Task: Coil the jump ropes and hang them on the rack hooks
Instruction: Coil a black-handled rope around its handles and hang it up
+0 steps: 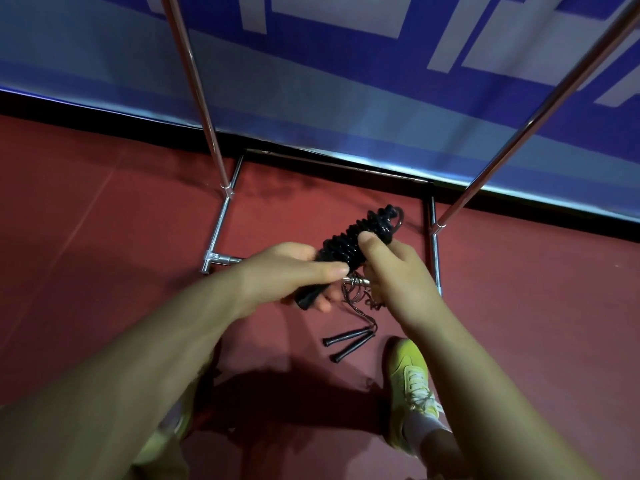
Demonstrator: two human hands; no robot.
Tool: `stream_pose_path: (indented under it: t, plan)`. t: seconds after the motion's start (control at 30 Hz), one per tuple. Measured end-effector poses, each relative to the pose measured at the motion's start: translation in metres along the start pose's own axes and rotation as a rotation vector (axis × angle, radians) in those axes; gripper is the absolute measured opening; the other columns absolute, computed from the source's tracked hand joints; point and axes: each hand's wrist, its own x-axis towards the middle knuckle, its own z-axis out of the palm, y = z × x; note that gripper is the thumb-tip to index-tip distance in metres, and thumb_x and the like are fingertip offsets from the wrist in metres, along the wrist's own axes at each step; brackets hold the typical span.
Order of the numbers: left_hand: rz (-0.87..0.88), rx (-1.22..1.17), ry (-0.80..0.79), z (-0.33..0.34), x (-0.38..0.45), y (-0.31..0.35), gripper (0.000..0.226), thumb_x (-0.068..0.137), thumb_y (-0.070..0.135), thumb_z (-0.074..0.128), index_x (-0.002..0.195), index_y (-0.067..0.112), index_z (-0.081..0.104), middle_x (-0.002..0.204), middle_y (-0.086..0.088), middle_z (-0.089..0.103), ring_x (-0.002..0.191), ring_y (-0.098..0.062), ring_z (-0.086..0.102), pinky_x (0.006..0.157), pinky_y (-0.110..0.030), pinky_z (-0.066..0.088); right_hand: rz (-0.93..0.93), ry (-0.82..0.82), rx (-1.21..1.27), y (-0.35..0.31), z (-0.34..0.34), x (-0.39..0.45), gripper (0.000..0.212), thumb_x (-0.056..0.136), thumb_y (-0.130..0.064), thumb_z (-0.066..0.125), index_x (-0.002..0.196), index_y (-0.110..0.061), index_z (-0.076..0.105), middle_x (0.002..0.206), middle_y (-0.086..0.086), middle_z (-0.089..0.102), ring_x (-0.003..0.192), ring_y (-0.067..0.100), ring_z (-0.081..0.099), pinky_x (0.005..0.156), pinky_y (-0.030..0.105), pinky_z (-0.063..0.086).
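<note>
Both hands grip a coiled black jump rope (349, 249): the left hand (291, 271) curls round its near end, the right hand (391, 268) pinches its middle. Its long axis runs up and away rightward, toward the rack's upright (519, 133); no hooks show.
</note>
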Motion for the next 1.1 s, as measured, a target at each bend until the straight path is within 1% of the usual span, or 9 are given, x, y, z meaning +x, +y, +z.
stream_pose_path:
  t: [0.07,0.13,0.23,0.4,0.57,0.73,0.87,0.97,1.1]
  plan:
    - [-0.077,-0.142,-0.167,-0.005,-0.003,0.001,0.046,0.075,0.049,0.053,0.091,0.008,0.067,0.083,-0.01,0.074,0.069,-0.021,0.069,0.079,-0.039,0.05,-0.065,-0.003,0.005,0.002,-0.001,0.0,0.038,0.091,-0.041,0.046,0.056,-0.036,0.06,0.043,-0.02,0.046,0.042,-0.002,0.042,0.056,0.023,0.028]
    - [-0.151,-0.293,-0.335,-0.009,-0.005,0.002,0.061,0.073,0.059,0.046,0.084,0.007,0.074,0.081,-0.014,0.073,0.065,-0.022,0.069,0.069,-0.035,0.056,-0.11,-0.038,0.026,0.005,-0.001,-0.001,0.032,0.084,-0.042,0.041,0.058,-0.035,0.059,0.045,-0.02,0.047,0.044,-0.002,0.043,0.057,0.024,0.028]
    - [-0.219,-0.465,-0.427,-0.004,-0.009,0.006,0.077,0.068,0.077,0.04,0.07,0.007,0.072,0.052,-0.004,0.058,0.039,-0.015,0.052,0.05,-0.025,0.047,-0.175,-0.141,0.029,0.005,-0.002,-0.003,0.039,0.088,-0.04,0.037,0.055,-0.04,0.058,0.043,-0.018,0.046,0.044,-0.002,0.042,0.058,0.024,0.028]
    - [-0.202,-0.25,-0.206,0.008,-0.005,0.005,0.071,0.074,0.079,0.026,0.067,0.015,0.056,0.048,0.005,0.035,0.039,-0.01,0.03,0.048,-0.024,0.035,-0.103,-0.191,-0.193,0.013,-0.008,0.003,0.052,0.089,-0.065,0.031,0.061,-0.024,0.046,0.043,-0.016,0.04,0.043,0.002,0.035,0.055,0.027,0.03]
    - [-0.077,-0.035,0.059,0.019,0.0,0.001,0.067,0.09,0.068,0.02,0.068,0.015,0.054,0.047,0.004,0.038,0.04,-0.013,0.033,0.047,-0.023,0.036,-0.071,-0.192,-0.228,0.017,-0.005,0.005,0.047,0.099,-0.046,0.028,0.067,-0.022,0.051,0.041,-0.016,0.043,0.038,0.001,0.037,0.05,0.022,0.025]
    - [-0.082,-0.157,-0.032,0.011,0.003,-0.002,0.076,0.072,0.078,0.021,0.07,0.011,0.055,0.048,0.001,0.039,0.039,-0.014,0.032,0.048,-0.024,0.032,0.012,-0.215,-0.134,0.011,-0.013,0.003,0.062,0.092,-0.061,0.031,0.053,-0.02,0.057,0.047,-0.002,0.049,0.044,0.012,0.043,0.051,0.023,0.036]
    - [-0.11,-0.188,-0.092,0.006,0.002,0.0,0.074,0.078,0.071,0.018,0.07,0.008,0.055,0.047,0.001,0.036,0.038,-0.012,0.028,0.049,-0.026,0.024,0.046,-0.353,0.014,0.016,-0.021,0.003,0.086,0.076,-0.085,0.03,0.086,-0.007,0.065,0.066,0.009,0.052,0.06,0.021,0.044,0.064,0.038,0.029]
    - [-0.12,-0.155,-0.065,0.009,0.004,-0.002,0.07,0.092,0.06,0.015,0.07,0.007,0.055,0.046,0.001,0.036,0.038,-0.011,0.027,0.05,-0.027,0.023,0.075,-0.439,0.148,0.02,-0.028,0.003,0.094,0.073,-0.087,0.034,0.106,-0.001,0.056,0.076,0.011,0.049,0.057,0.015,0.039,0.059,0.043,0.017]
    - [-0.066,0.0,0.053,0.017,0.008,-0.006,0.068,0.095,0.058,0.017,0.069,0.009,0.057,0.047,0.002,0.039,0.04,-0.013,0.029,0.05,-0.026,0.029,0.177,-0.429,0.032,0.019,-0.036,0.001,0.086,0.086,-0.074,0.028,0.089,0.006,0.061,0.061,0.004,0.049,0.045,0.011,0.038,0.047,0.025,0.026]
